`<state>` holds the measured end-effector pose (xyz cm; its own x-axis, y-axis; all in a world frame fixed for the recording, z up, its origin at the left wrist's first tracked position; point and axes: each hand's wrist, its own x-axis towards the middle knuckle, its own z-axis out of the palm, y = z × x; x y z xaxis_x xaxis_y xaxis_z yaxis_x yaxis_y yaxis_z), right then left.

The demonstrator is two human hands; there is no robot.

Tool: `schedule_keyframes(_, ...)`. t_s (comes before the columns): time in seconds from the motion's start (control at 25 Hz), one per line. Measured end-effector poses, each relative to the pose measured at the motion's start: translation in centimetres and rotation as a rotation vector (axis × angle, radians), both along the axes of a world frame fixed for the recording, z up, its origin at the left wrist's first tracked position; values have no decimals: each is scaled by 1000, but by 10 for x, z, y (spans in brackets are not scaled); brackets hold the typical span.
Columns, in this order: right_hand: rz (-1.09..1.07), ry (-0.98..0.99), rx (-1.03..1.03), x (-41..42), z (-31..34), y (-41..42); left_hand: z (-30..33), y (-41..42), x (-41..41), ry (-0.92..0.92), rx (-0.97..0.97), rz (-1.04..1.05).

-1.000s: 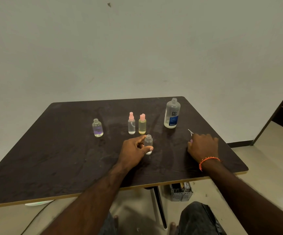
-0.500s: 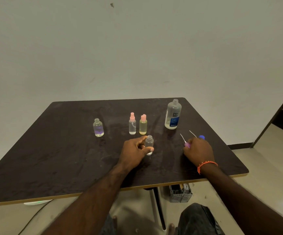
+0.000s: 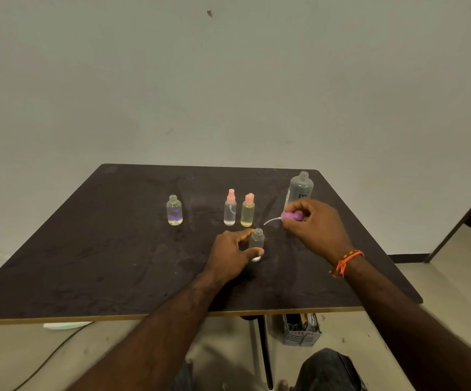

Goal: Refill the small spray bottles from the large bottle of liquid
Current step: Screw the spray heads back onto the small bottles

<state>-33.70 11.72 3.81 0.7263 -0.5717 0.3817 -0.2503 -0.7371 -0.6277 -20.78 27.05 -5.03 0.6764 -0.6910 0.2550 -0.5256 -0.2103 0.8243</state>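
Observation:
A small clear open bottle (image 3: pixel 257 241) stands upright on the dark table (image 3: pixel 102 263), pinched between thumb and fingers of my left hand (image 3: pixel 230 256). My right hand (image 3: pixel 313 225) holds a purple spray cap (image 3: pixel 291 216) above the table, its thin white tube pointing left toward the open bottle's neck. The large clear bottle (image 3: pixel 300 189) with no cap stands just behind my right hand, partly hidden by it. Further back stand a clear spray bottle with a pink cap (image 3: pixel 230 208) and a yellow bottle with a pink cap (image 3: pixel 248 210). An uncapped bottle with purple-tinted liquid (image 3: pixel 174 210) stands to the left.
The table's front edge runs close to my forearms. A grey perforated basket (image 3: pixel 302 330) sits on the floor under the table by its leg (image 3: pixel 265 351). A cable trails across the floor at the lower left. A dark doorway lies at the far right.
My right hand picked up the purple spray cap from the table's right side and lifted it leftward toward the open bottle. My left hand kept hold of that bottle.

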Motion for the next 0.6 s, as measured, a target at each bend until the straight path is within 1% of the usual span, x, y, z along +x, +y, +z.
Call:
schedule_keyframes(0.08, 24, -46, -15, 4, 20, 14, -1, -1, 1, 16, -26, -29)
schedule_keyframes(0.16, 36, -34, -37, 9, 29, 21, -2, -2, 0, 29, -42, -49)
schedule_keyframes(0.4, 56, 156, -73, 25, 15, 17, -4, -3, 3, 19, -45, -52)
schedule_keyframes(0.48, 59, 187, -80, 29, 7, 16, -5, -2, 3, 6, -56, -46)
schedule_keyframes(0.6, 26, 119, -108, 32, 13, 16, -10, -4, 6, 15, -62, -44)
